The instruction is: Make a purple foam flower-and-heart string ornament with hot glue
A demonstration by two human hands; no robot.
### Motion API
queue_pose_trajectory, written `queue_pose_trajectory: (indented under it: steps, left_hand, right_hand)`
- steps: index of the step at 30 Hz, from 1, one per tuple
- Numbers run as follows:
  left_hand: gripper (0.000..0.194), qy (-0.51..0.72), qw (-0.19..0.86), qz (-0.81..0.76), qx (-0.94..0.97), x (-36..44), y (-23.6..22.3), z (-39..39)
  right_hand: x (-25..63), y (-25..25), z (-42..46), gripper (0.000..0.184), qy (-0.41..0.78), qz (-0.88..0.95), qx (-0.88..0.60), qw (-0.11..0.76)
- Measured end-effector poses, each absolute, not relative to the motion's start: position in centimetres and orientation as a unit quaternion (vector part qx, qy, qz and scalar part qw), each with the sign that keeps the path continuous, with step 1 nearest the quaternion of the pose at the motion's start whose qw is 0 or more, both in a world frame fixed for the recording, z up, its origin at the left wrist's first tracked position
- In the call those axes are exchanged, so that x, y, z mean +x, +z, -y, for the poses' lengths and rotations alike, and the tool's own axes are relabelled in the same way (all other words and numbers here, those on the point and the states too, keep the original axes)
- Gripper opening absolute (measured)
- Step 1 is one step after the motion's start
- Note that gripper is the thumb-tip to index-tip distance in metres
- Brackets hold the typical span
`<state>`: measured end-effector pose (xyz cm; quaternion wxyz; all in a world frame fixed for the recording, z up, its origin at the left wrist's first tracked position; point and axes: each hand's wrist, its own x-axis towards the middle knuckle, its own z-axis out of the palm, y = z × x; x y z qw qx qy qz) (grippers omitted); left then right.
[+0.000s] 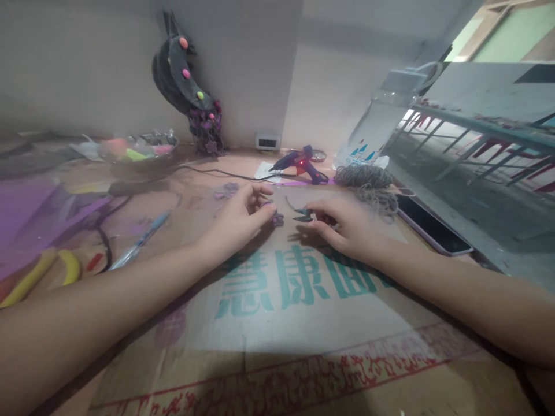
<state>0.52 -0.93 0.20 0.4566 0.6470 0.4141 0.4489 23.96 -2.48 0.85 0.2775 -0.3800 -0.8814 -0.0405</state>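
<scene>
My left hand (247,216) pinches a small purple flower-shaped piece (278,219) between thumb and fingers, over the printed cardboard (260,335). Several similar purple pieces (226,191) lie just behind that wrist. In my right hand (342,225) is a small pair of thread snips (303,215), blades pointing left toward the flower piece and a little apart from each other. A thin strand curves up beside the blades; where it ends I cannot make out. A gap separates the two hands.
A glue gun (299,163) with a red light and trailing cord stands behind my hands. Grey yarn (364,178), a phone (433,225) and a clear bottle (368,124) are at right. At left lie a pen (141,240), purple sheets (39,225) and a tray (167,147). A dark crescent decoration (177,75) hangs behind.
</scene>
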Motion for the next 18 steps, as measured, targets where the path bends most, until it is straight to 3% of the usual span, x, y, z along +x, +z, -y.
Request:
queue_pose_trajectory:
  steps: [7, 18]
  left_hand:
    - [0.019, 0.417, 0.433, -0.408, 0.687, 0.16, 0.21, 1.19]
    - [0.025, 0.414, 0.433, -0.403, 0.692, 0.18, 0.04, 0.96]
  right_hand:
    - [23.98, 0.65, 2.31, 0.027, -0.030, 0.880, -0.380, 0.281]
    - [23.94, 0.85, 2.46, 0.028, -0.013, 0.875, -0.405, 0.265]
